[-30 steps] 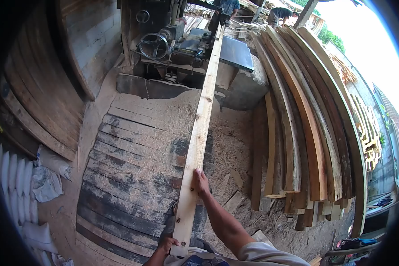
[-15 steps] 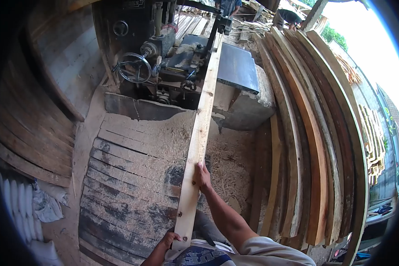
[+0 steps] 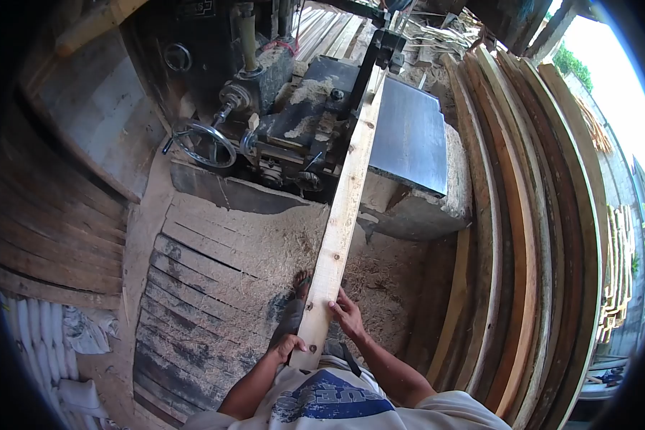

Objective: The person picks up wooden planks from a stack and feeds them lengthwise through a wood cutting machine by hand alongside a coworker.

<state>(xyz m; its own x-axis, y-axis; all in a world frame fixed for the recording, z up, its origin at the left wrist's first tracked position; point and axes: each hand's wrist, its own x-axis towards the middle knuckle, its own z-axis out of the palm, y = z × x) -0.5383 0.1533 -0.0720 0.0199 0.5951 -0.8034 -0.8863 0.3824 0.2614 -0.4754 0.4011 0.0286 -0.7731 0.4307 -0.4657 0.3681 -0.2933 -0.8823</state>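
Note:
A long, pale wooden board (image 3: 342, 240) with dark knots runs from my waist forward to the bandsaw (image 3: 387, 50), its far end on the saw's metal table. My left hand (image 3: 289, 347) is closed on the board's left edge near its close end, thumb on top. A little further forward, my right hand (image 3: 349, 317) grips the right edge, with the thumb at the top face and the other fingers partly hidden beside or under the wood.
The metal table (image 3: 408, 140) lies right of the board. A chrome handwheel (image 3: 204, 143) sticks out on the left. Tall slabs (image 3: 512, 215) lean along the right. Sawdust (image 3: 265, 236) covers the slatted floor, where my foot (image 3: 302, 281) shows. White sacks (image 3: 39, 337) stand at lower left.
The board has advanced towards the saw, and my body has come closer to the machine. Both hands remain on the board, the right now nearer its close end. My foot has come into view.

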